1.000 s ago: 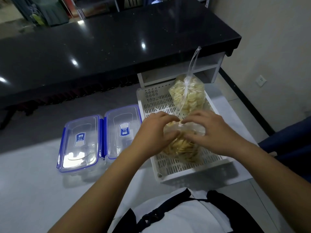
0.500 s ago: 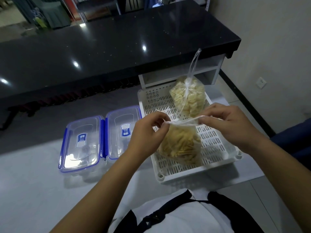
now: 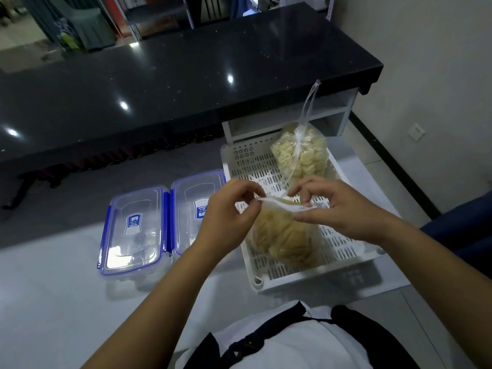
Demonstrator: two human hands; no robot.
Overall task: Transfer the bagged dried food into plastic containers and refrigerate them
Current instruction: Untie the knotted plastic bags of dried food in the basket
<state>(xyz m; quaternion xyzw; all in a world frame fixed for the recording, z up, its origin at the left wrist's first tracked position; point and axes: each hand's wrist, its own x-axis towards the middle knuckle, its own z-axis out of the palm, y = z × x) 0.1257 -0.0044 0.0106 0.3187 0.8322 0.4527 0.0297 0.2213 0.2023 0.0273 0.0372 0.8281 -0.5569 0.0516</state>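
A clear bag of yellow dried food (image 3: 282,235) hangs over the white slotted basket (image 3: 327,272). My left hand (image 3: 229,217) pinches the left side of the bag's mouth and my right hand (image 3: 338,209) pinches the right side, holding the rim between them. A second bag of pale dried chips (image 3: 300,153), tied shut with a long plastic tail, lies at the far end of the basket. Two lidded clear plastic containers with blue rims, one on the left (image 3: 133,230) and one on the right (image 3: 191,206), stand side by side on the white surface left of the basket.
A long black glossy counter (image 3: 186,75) runs across the back, with a white shelf unit (image 3: 292,121) under its right end. A wall with a socket (image 3: 416,132) is on the right. A dark blue seat (image 3: 463,233) shows at the right edge.
Both hands went from clutching the bag's top together to pulling its mouth apart, then drew closer again. The bag hangs lifted over the basket.
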